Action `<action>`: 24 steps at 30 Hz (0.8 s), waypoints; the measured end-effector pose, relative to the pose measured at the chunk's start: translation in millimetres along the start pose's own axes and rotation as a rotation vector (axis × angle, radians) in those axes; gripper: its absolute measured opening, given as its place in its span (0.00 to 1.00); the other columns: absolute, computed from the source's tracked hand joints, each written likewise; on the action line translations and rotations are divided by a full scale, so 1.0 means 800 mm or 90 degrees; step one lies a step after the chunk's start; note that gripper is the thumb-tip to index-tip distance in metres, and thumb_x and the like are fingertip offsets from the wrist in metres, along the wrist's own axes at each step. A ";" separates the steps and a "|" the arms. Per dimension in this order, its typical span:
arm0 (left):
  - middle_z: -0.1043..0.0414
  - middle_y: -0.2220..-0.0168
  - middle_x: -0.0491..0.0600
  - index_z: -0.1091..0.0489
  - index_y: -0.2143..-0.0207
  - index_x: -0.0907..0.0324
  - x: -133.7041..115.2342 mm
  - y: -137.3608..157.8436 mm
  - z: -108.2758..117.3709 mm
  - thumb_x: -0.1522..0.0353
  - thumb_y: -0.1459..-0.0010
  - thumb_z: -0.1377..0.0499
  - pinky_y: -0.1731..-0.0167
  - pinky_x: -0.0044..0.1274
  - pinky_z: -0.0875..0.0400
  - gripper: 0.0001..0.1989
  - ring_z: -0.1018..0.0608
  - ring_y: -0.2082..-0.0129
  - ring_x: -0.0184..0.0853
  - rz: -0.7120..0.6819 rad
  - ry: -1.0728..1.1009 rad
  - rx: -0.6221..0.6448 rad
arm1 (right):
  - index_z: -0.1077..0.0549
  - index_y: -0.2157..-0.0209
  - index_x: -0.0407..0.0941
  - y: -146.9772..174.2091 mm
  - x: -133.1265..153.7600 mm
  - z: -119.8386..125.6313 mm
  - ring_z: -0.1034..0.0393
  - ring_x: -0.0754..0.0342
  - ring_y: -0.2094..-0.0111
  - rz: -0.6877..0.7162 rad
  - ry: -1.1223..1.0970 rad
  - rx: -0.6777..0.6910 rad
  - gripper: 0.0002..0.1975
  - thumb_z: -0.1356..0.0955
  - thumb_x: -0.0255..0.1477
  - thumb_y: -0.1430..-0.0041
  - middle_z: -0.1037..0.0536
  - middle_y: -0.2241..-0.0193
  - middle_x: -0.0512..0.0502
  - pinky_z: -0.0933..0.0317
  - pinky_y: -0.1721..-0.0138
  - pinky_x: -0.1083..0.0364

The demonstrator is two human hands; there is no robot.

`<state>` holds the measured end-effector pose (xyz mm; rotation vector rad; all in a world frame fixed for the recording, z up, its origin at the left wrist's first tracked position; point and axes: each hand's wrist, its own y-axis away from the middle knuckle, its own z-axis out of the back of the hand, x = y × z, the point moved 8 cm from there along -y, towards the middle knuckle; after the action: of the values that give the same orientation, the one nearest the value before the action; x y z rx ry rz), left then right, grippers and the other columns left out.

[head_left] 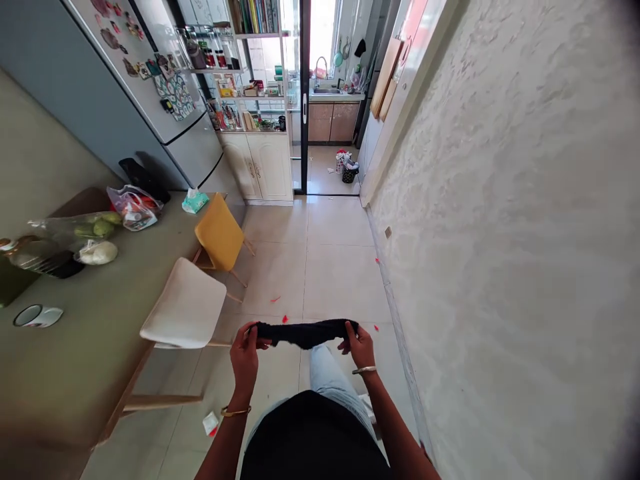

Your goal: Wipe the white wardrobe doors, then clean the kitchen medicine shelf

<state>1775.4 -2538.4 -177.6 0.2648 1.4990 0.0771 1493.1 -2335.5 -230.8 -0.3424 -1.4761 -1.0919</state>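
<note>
A small black cloth (pixel 303 333) is stretched flat between both my hands in front of my waist. My left hand (pixel 245 357) pinches its left end, with a gold bangle on that wrist. My right hand (pixel 361 348) pinches its right end and wears a silver bangle. The cloth hangs over the pale tiled floor (pixel 330 267), above my jeans-clad leg.
A long table (pixel 80 333) at left carries bags of produce (pixel 95 227) and a tape roll (pixel 30 315). A white chair (pixel 185 310) and a yellow chair (pixel 219 233) stand beside it. A textured wall (pixel 500 233) runs on the right. A fridge (pixel 165 87), shelves and a kitchen doorway lie ahead.
</note>
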 end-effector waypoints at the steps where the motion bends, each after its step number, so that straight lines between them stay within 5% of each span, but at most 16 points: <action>1: 0.25 0.77 0.45 0.29 0.53 0.60 -0.003 -0.024 -0.024 0.47 0.43 0.36 0.77 0.25 0.25 0.27 0.19 0.78 0.37 0.010 -0.005 -0.029 | 0.27 0.66 0.45 -0.042 0.023 -0.011 0.31 0.51 0.84 -0.008 -0.028 0.026 0.39 0.33 0.69 0.54 0.26 0.80 0.49 0.35 0.83 0.52; 5: 0.23 0.77 0.46 0.33 0.53 0.58 -0.035 -0.126 -0.110 0.48 0.38 0.41 0.74 0.26 0.23 0.24 0.16 0.76 0.41 -0.020 -0.081 -0.126 | 0.28 0.67 0.44 -0.196 0.143 -0.041 0.24 0.48 0.76 0.117 0.014 0.072 0.34 0.35 0.64 0.44 0.22 0.75 0.45 0.26 0.73 0.51; 8: 0.20 0.72 0.49 0.31 0.53 0.59 -0.065 -0.208 -0.163 0.49 0.36 0.43 0.73 0.24 0.24 0.23 0.15 0.72 0.41 -0.086 -0.170 -0.160 | 0.26 0.58 0.44 -0.293 0.215 -0.068 0.24 0.51 0.70 0.208 0.111 0.096 0.32 0.31 0.59 0.44 0.21 0.67 0.44 0.25 0.64 0.50; 11: 0.19 0.67 0.51 0.31 0.53 0.59 -0.077 -0.294 -0.208 0.49 0.36 0.43 0.72 0.24 0.24 0.23 0.14 0.70 0.39 -0.125 -0.168 -0.154 | 0.29 0.43 0.45 -0.375 0.266 -0.117 0.26 0.51 0.66 0.342 0.307 0.138 0.37 0.21 0.46 0.50 0.23 0.57 0.41 0.26 0.62 0.50; 14: 0.19 0.62 0.52 0.29 0.53 0.59 -0.076 -0.388 -0.249 0.49 0.35 0.42 0.68 0.25 0.22 0.23 0.15 0.69 0.37 -0.144 -0.152 -0.167 | 0.31 0.39 0.50 -0.461 0.289 -0.168 0.25 0.50 0.62 0.406 0.462 0.185 0.35 0.22 0.30 0.48 0.24 0.56 0.44 0.28 0.63 0.53; 18: 0.18 0.60 0.55 0.28 0.52 0.60 -0.074 -0.538 -0.322 0.48 0.35 0.43 0.59 0.28 0.20 0.25 0.15 0.62 0.38 -0.139 -0.132 -0.111 | 0.23 0.50 0.49 -0.593 0.319 -0.208 0.27 0.54 0.66 0.383 0.438 0.207 0.19 0.28 0.22 0.44 0.24 0.62 0.48 0.30 0.63 0.56; 21: 0.18 0.58 0.55 0.28 0.49 0.59 -0.094 -0.658 -0.389 0.50 0.34 0.42 0.54 0.29 0.21 0.23 0.16 0.58 0.38 -0.128 -0.155 0.006 | 0.21 0.57 0.47 -0.692 0.352 -0.230 0.28 0.55 0.68 0.304 0.308 0.237 0.10 0.27 0.29 0.41 0.24 0.64 0.48 0.28 0.68 0.56; 24: 0.18 0.54 0.54 0.28 0.47 0.58 -0.141 -0.766 -0.450 0.53 0.36 0.38 0.51 0.30 0.22 0.22 0.17 0.55 0.38 -0.167 -0.211 0.108 | 0.21 0.57 0.46 -0.785 0.392 -0.254 0.28 0.55 0.67 0.208 0.172 0.248 0.13 0.27 0.38 0.41 0.24 0.62 0.46 0.28 0.75 0.58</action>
<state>1341.6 -3110.3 -221.0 0.2033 1.1993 -0.2923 1072.0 -2932.3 -245.6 -0.1459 -1.2999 -0.5495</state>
